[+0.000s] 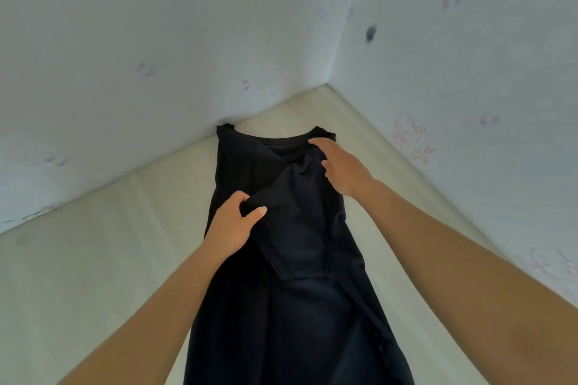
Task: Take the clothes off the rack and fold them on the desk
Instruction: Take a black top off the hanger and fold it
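A black T-shirt [291,306] lies lengthwise on the pale desk [103,244], its collar pointing at the far corner. Both long sides are folded in, making a narrow strip. My left hand [233,225] pinches the end of a folded-over sleeve between thumb and fingers near the shirt's middle. My right hand [341,166] rests flat with straight fingers on the right shoulder, just below the collar. The shirt's lower hem runs out of view at the bottom edge.
Two pale walls [156,40] with faint pink prints meet at the corner behind the desk and close it in at the back and on the right. Bare desk surface shows on both sides of the shirt.
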Available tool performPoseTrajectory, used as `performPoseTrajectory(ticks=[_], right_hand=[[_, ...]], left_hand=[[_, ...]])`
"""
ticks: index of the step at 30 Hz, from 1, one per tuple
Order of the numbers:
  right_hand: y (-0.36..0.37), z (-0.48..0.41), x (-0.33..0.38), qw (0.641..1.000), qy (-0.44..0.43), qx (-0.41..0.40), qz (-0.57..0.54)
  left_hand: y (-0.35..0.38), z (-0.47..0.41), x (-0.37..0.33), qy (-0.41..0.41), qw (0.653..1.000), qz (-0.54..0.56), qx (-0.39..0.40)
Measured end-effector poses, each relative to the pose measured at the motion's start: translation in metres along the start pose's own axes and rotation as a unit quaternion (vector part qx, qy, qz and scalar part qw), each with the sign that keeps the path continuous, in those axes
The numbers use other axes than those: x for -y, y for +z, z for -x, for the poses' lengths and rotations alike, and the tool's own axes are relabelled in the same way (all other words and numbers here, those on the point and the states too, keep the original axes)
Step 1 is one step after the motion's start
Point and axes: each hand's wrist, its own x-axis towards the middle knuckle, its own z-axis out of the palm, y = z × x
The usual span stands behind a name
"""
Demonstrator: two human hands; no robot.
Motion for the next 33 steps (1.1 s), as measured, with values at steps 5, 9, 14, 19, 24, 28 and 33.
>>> performPoseTrajectory(ticks=[5, 9, 14, 19, 24, 28, 33], right_hand=[[0.0, -0.024, -0.01, 0.993, 0.02, 0.038, 0.107], [-0.008, -0.03, -0.01, 0.99, 0.039, -0.131, 0.04], [0.01, -0.02, 0.003, 0.996, 0.034, -0.076, 0.04], [0.031, 0.03, 0.019, 0.998, 0.033, -0.058, -0.019], [0.062, 0.125, 0.02, 0.998, 0.027, -0.016, -0.052], [0.087, 0.192, 0.013, 0.997, 0.049, 0.018, -0.049], [0.095, 0.263, 0.011, 0.994, 0.078, -0.028, -0.067]], left_hand=[[-0.009, 0.01, -0.005, -0.012, 0.989, 0.146, -0.014], [-0.016, 0.003, -0.012, 0.037, 0.979, 0.14, -0.141], [-0.014, -0.005, 0.003, -0.055, 0.972, 0.128, -0.19], [0.002, 0.027, 0.024, 0.192, 0.949, -0.207, -0.142], [0.033, 0.076, 0.046, 0.234, 0.909, -0.344, 0.005], [0.048, 0.119, 0.058, 0.214, 0.912, -0.349, 0.012], [0.057, 0.177, 0.074, 0.198, 0.914, -0.355, 0.023]])
